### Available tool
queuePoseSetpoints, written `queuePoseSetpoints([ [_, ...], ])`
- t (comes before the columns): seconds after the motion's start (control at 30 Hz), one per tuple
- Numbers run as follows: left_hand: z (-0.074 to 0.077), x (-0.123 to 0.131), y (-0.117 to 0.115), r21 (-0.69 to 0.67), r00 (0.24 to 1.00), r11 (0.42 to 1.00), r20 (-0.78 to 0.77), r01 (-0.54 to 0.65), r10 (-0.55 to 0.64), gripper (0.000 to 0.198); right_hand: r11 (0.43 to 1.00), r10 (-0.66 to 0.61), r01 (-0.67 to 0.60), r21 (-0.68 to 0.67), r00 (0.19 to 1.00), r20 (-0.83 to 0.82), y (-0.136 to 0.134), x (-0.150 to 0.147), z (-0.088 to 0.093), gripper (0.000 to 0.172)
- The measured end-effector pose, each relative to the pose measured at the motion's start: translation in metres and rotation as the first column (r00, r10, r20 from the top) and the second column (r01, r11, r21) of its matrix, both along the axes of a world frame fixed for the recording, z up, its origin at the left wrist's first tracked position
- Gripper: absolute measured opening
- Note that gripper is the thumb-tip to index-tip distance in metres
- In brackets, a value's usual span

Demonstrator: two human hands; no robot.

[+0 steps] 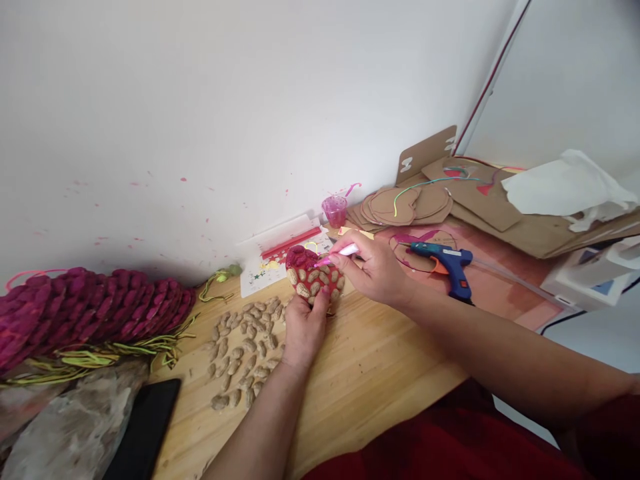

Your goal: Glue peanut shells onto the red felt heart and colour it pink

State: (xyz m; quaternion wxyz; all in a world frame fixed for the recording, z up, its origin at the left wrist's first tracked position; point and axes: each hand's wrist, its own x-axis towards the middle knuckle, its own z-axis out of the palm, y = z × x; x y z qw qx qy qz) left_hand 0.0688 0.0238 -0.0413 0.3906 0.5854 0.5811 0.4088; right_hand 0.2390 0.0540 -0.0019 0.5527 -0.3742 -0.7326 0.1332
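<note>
My left hand (306,328) grips the lower edge of a red heart-shaped piece (317,275) covered with peanuts, its thumb on the front. The top left part of the piece is painted dark pink, while the other peanuts still show their tan shells. My right hand (374,267) is closed around a paintbrush (345,252) with a white handle. Its pink tip touches or nearly touches the peanuts near the painted part. Many loose peanuts (250,340) lie on the wooden table left of my left hand. Behind the piece stands a clear cup (335,211) of pink paint.
At left, a row of pink-painted peanut pieces (110,303) leans with green strings, beside a black flat object (145,427) and a plastic bag (75,420). Right are a blue glue gun (445,260), stacked cardboard hearts (395,205) and a white machine (590,273). A paint-spattered wall (225,120) borders the table.
</note>
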Motion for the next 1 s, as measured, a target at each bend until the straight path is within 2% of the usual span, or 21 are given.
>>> queuePoseSetpoints([
  [0.13, -0.0033, -0.0004, 0.0010, 0.001, 0.999, 1.000, 0.039, 0.011, -0.011, 0.032, 0.998, -0.064, 0.065, -0.027, 0.998, 0.024, -0.0001, 0.0006, -0.0008, 0.009],
  [0.33, -0.0004, -0.0001, -0.0003, -0.009, 1.000, 1.000, -0.007, -0.001, 0.001, 0.036, 0.999, 0.043, -0.043, 0.012, 0.999, -0.003, -0.0020, -0.0015, 0.0021, 0.006],
  [0.5, 0.0014, 0.0001, -0.0012, -0.008, 1.000, 1.000, -0.007, -0.002, 0.002, 0.032, 1.000, 0.028, -0.028, 0.012, 1.000, 0.002, -0.0017, -0.0022, 0.0023, 0.004],
  [0.67, 0.0000, -0.0004, -0.0010, -0.027, 1.000, 1.000, -0.018, -0.005, 0.005, 0.036, 0.996, 0.083, -0.083, 0.009, 0.996, -0.013, -0.0024, -0.0031, 0.0010, 0.005],
  [0.83, -0.0004, -0.0001, -0.0005, -0.030, 1.000, 0.999, 0.015, 0.013, -0.013, 0.036, 1.000, 0.011, -0.011, -0.001, 1.000, 0.029, -0.0033, -0.0029, 0.0023, 0.007],
  [1.0, 0.0009, 0.0001, -0.0009, -0.039, 1.000, 0.999, 0.006, 0.012, -0.012, 0.037, 0.997, 0.077, -0.077, 0.013, 0.997, -0.002, -0.0032, -0.0029, 0.0020, 0.005],
])
